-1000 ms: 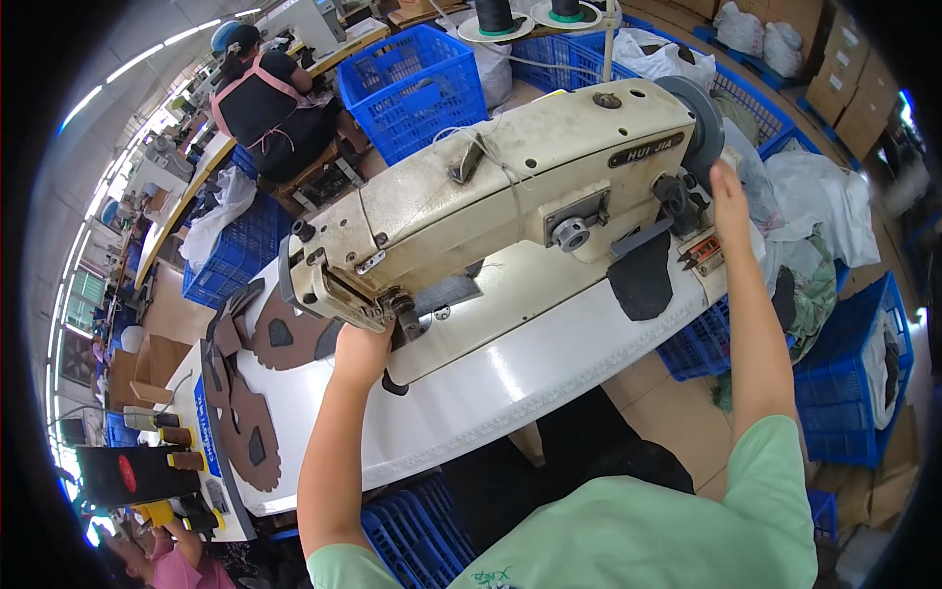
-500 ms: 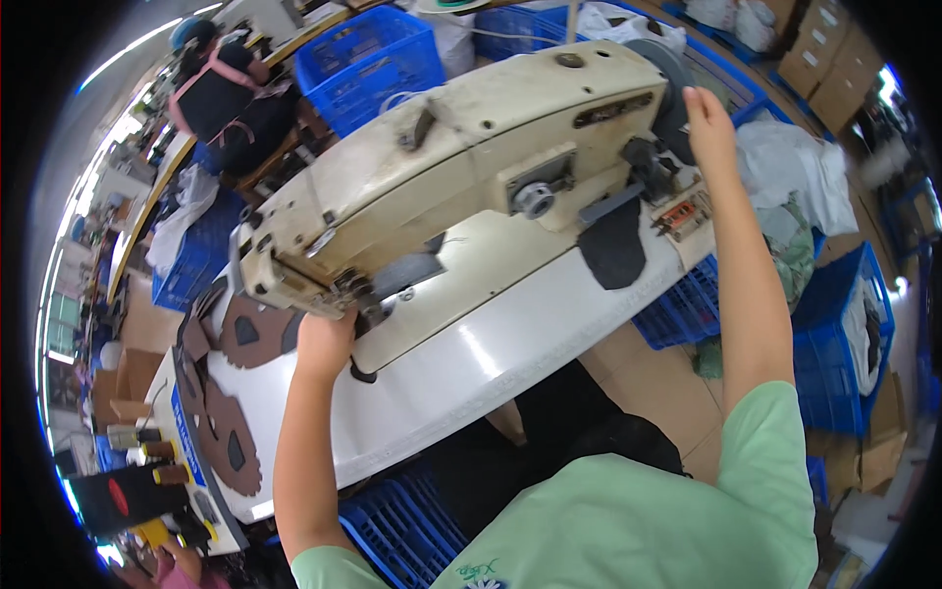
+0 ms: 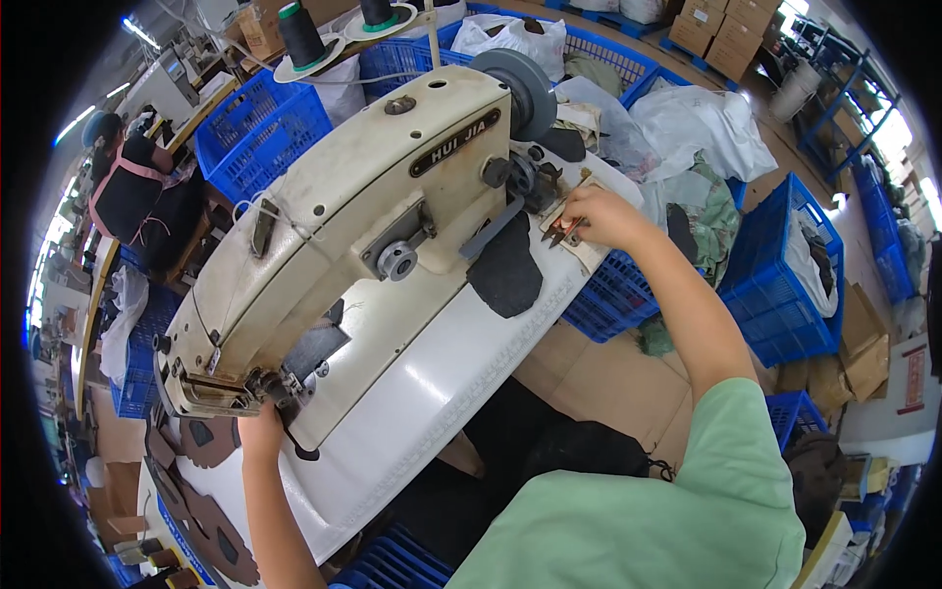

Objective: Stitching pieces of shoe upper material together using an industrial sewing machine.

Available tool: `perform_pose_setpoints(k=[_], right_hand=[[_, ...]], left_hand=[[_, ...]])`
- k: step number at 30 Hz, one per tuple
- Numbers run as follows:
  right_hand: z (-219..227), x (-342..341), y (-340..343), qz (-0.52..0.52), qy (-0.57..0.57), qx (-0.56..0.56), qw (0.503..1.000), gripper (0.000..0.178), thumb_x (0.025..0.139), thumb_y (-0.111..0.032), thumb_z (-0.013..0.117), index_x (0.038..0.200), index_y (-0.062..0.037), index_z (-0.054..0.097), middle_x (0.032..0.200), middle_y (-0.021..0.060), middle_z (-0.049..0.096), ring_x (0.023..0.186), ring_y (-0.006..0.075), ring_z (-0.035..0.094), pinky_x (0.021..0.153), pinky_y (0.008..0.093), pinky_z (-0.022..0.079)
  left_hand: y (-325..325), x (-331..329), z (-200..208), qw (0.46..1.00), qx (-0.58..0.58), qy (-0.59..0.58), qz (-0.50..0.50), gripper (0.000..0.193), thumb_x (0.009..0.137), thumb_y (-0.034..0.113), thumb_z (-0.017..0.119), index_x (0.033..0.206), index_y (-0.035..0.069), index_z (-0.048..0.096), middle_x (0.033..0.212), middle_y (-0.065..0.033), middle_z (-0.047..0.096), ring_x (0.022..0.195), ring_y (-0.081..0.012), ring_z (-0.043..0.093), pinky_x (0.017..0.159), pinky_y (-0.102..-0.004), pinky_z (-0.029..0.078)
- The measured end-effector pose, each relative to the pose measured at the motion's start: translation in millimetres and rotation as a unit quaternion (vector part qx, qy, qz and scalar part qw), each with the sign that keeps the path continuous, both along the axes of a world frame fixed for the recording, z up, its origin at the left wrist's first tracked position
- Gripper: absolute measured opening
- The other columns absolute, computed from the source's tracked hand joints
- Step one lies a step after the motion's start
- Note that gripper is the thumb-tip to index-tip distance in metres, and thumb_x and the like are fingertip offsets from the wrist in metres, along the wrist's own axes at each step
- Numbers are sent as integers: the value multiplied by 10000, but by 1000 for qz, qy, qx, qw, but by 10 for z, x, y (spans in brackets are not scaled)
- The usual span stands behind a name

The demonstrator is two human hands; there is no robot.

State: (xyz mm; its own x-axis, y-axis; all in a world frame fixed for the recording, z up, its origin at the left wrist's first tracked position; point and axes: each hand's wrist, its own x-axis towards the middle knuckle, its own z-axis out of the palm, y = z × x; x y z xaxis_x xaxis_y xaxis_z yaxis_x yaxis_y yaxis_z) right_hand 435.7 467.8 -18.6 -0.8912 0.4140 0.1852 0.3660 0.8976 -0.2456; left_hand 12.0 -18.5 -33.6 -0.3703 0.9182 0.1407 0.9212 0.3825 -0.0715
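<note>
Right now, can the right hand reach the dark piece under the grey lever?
Probably yes: the dark piece lies near the right hand, its lower part uncovered, though that hand is at the snips.

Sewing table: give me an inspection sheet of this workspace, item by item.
Surface: white table, glossy, partly covered.
Job's things: machine upright on the table; brown pieces at the left end; dark piece by the machine's right end.
Clutter: bags and blue crates beyond the table's right end.
Left grip: at the machine's needle end, fingertips hidden.
Right grip: fingers on the snips; lifted or not, cannot tell.
Cables: pale cord atop the machine.
Surroundings: co-worker far left; boxes back right.
</note>
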Motion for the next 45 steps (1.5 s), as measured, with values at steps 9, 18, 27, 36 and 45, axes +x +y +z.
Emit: perform_pose_setpoints(k=[9,18,27,36,45], right_hand=[[-294,87,127,-106,309,-356,876,159,903,-111,647,1002,-40,545,952,66,640,940,175,625,823,318,495],[646,-727,-1923,-75,415,-781,461,200,939,-179,535,1108,-75,549,869,61,612,761,215,595,664,333,476],[591,-2192,-4052,244,335,-456,788,438,968,-137,580,1353,11,433,972,82,640,683,145,592,594,280,486],[593,-2773,-4284,172,451,-380,789,653,955,-92,546,1454,61,153,1151,132,568,709,160,551,626,285,473],[255,-2411,-3806,217,371,-298,853,215,935,-105,593,1119,-27,513,790,61,634,562,100,514,548,215,427]], left_hand=[[93,-12,31,999,37,-13,30,339,923,83,475,1242,61,586,1228,-188,600,1141,-389,556,956,-458,450],[151,346,214,959,-130,-26,251,437,936,234,471,1363,143,501,1419,-143,472,1167,-344,567,931,-463,491],[153,254,73,992,-4,-59,113,383,865,336,529,1164,132,652,1114,-75,656,1127,-255,563,1059,-472,371],[36,114,-540,882,320,-344,38,462,895,384,513,1304,175,556,1258,-72,612,1297,-283,454,1053,-455,378],[198,238,148,991,-18,33,129,399,861,212,548,1225,67,628,1365,-162,552,1294,-259,490,1038,-455,382]])
